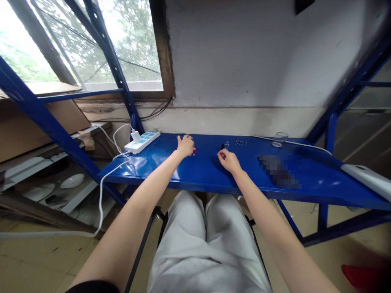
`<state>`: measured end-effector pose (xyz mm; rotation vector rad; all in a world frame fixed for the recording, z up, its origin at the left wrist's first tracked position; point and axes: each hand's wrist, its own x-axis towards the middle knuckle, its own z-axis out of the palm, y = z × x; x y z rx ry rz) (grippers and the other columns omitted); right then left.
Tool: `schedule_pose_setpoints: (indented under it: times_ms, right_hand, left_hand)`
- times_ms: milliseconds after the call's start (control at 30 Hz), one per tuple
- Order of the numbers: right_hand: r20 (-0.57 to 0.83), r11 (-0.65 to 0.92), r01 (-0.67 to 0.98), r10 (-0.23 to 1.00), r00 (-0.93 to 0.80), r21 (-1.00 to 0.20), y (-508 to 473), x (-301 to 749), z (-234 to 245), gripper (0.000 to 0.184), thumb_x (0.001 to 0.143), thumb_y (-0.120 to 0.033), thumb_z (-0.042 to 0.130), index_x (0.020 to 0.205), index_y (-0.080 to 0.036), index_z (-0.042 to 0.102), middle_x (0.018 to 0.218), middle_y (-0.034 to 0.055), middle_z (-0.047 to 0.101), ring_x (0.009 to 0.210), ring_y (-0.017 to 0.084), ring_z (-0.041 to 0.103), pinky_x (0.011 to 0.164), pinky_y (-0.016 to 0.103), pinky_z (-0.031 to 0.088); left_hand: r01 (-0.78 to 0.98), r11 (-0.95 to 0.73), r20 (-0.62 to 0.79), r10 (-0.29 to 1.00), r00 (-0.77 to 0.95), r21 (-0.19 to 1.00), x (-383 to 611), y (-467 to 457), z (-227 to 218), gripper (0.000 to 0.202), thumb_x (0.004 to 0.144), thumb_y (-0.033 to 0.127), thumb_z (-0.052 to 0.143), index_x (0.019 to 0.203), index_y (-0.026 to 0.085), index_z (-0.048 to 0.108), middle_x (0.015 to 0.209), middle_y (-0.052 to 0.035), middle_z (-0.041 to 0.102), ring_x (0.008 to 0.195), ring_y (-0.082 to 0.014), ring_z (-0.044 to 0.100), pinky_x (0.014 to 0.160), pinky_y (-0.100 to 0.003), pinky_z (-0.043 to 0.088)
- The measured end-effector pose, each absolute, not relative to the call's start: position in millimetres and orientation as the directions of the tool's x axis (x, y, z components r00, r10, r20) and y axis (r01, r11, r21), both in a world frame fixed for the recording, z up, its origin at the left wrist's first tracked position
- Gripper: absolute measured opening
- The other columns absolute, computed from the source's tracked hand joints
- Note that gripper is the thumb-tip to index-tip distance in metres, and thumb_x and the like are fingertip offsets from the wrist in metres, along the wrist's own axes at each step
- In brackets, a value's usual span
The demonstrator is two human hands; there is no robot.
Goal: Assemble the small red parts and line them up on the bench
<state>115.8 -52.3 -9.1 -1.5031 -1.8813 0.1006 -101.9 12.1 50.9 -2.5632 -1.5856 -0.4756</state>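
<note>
My left hand [185, 145] rests on the blue metal shelf [305, 179] with its fingers curled round a small red thing [194, 152] that I cannot name. My right hand [228, 160] lies a little to the right, fingers drawn together in a pinch near a small dark and clear part [225, 145]; what it holds, if anything, is too small to make out. A short row of tiny dark pieces [240, 142] lies just beyond the right hand.
A white power strip [142, 141] with a plugged-in charger and white cable sits at the shelf's left end. A small glass dish [280, 139] stands at the back right, a blurred patch [278, 171] in the middle right, a white flat device [368, 179] at the right edge. Blue rack posts flank the shelf.
</note>
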Motion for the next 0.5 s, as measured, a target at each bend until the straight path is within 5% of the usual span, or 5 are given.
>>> schedule_pose_setpoints:
  times_ms: [267,367,500]
  right_hand:
    - [0.484,0.318,0.818,0.873,-0.056,-0.48,-54,115,-7,0.019,0.083,-0.031,0.038,0.084,-0.021,0.054,0.063,0.0018,0.056,0.058,0.014,0.052,0.057,0.021,0.035]
    - [0.491,0.305,0.819,0.871,-0.033,-0.486,-55,113,-5,0.02,0.084,-0.031,0.038,0.087,-0.02,0.055,0.065,0.0027,0.057,0.059,0.014,0.052,0.058,0.021,0.035]
    - [0.511,0.307,0.795,0.86,0.005,-0.523,-57,112,-3,0.03,0.088,-0.038,0.032,0.093,-0.019,0.054,0.071,0.0046,0.06,0.062,0.016,0.055,0.057,0.022,0.034]
  left_hand:
    - [0.79,-0.562,0.497,0.773,0.395,0.246,-88,-5,57,0.013,0.078,0.021,0.054,0.075,0.019,0.066,0.102,-0.008,0.06,0.109,-0.0257,0.044,0.098,-0.052,0.02]
    - [0.649,-0.617,0.585,0.749,0.31,0.445,-72,-13,50,0.014,0.079,0.023,0.053,0.084,0.019,0.065,0.092,-0.007,0.063,0.097,-0.0213,0.053,0.094,-0.042,0.031]
    - [0.247,-0.594,0.56,0.805,0.199,0.766,-52,-20,23,0.017,0.081,0.021,0.049,0.094,0.015,0.059,0.076,-0.006,0.066,0.077,-0.0144,0.062,0.08,-0.029,0.043]
